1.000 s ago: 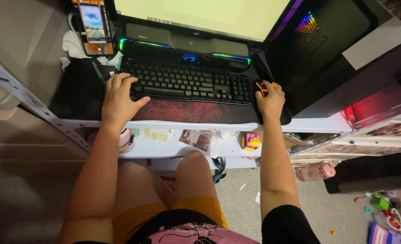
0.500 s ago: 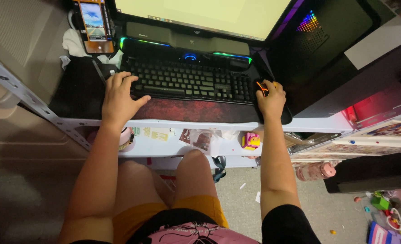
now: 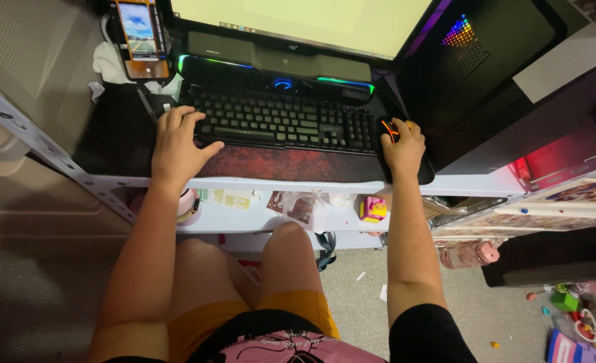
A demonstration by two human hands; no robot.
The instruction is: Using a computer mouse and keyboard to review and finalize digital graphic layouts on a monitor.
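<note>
My left hand (image 3: 176, 143) rests on the left end of a black keyboard (image 3: 291, 119), fingers spread over the keys and thumb by the front edge. My right hand (image 3: 403, 146) is cupped over a black mouse (image 3: 387, 128) with an orange glowing stripe, just right of the keyboard. Both lie on a dark red and black desk mat (image 3: 278, 163). A bright monitor (image 3: 305, 20) stands behind the keyboard.
A phone (image 3: 141, 33) in a stand shows a picture at the back left, beside a white cloth (image 3: 113, 62). A black computer case (image 3: 479, 60) with rainbow lights stands to the right. A white shelf (image 3: 258, 218) under the desk holds small items, including a pink and yellow toy (image 3: 372, 209).
</note>
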